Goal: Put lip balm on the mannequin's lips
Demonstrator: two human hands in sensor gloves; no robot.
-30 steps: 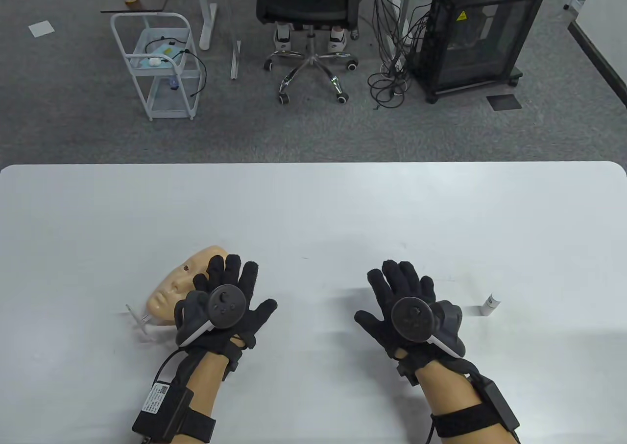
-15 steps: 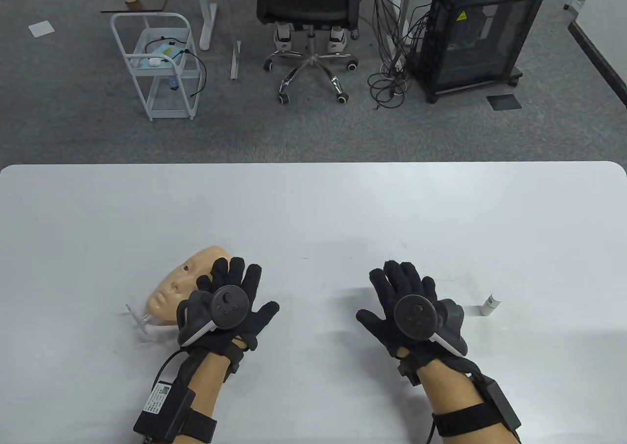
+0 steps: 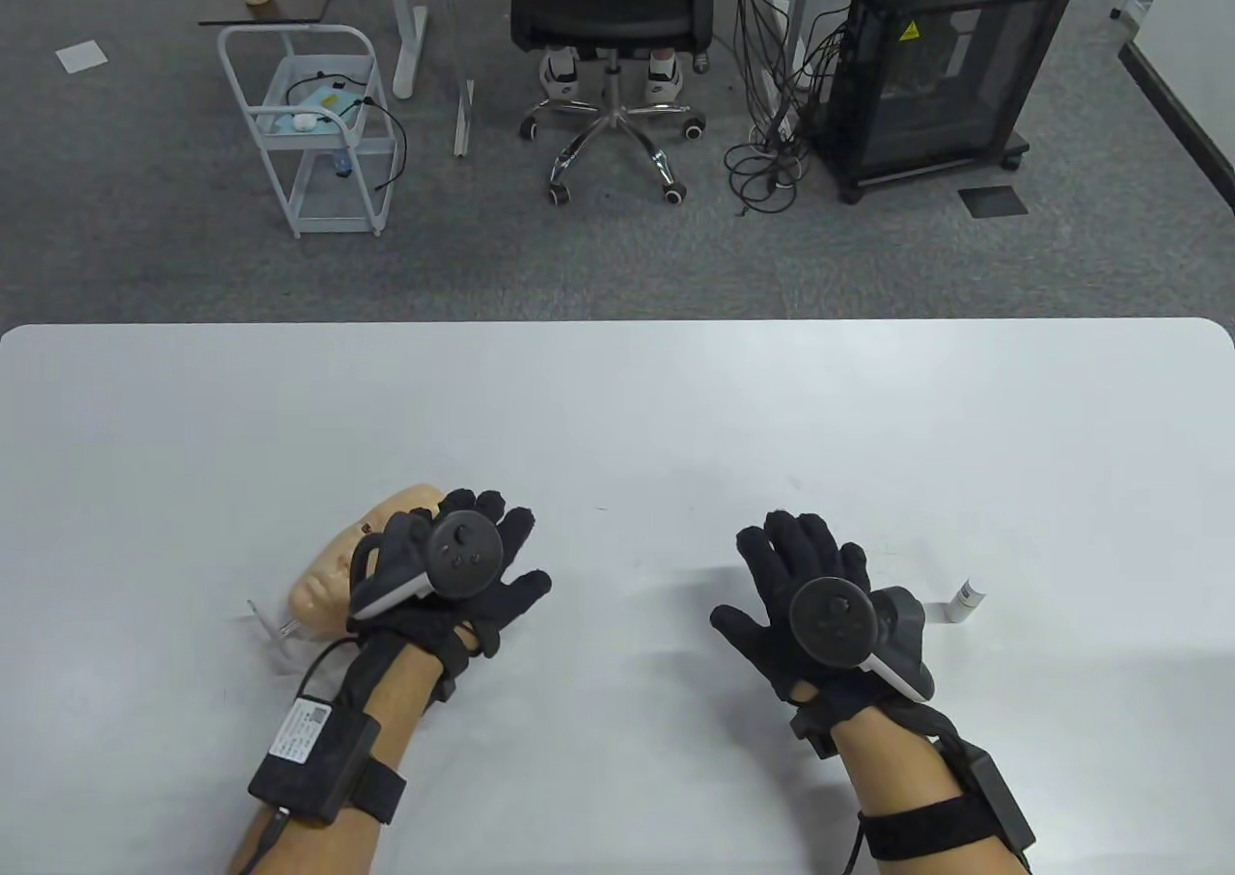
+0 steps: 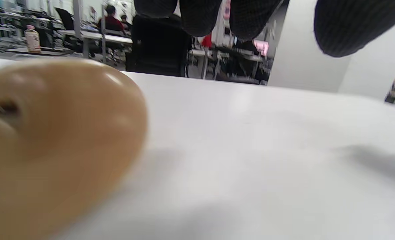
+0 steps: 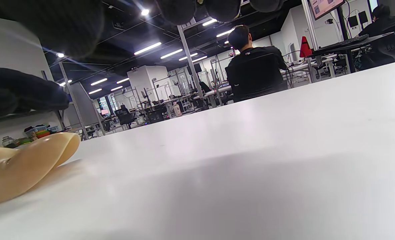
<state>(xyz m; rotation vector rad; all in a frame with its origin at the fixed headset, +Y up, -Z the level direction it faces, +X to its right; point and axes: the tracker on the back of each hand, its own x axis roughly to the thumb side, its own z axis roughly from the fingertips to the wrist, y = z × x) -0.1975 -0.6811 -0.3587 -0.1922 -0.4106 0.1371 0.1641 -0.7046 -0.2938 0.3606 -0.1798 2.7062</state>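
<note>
Left grip [image 3: 453, 566] hovered released, fingers spread over the mannequin face [image 3: 333, 581] on the tabletop [image 3: 617, 412]. Right grip [image 3: 820, 605] released, empty; lip balm tube [image 3: 965, 601] lay just right of it.

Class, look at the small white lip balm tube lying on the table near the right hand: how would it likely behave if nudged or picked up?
The lip balm tube looks cylindrical and lies on its side, so a nudge would probably roll it across the smooth table. It is small beside the right hand, so likely light. Its shell looks rigid, probably slick against gloved fingers.
</note>
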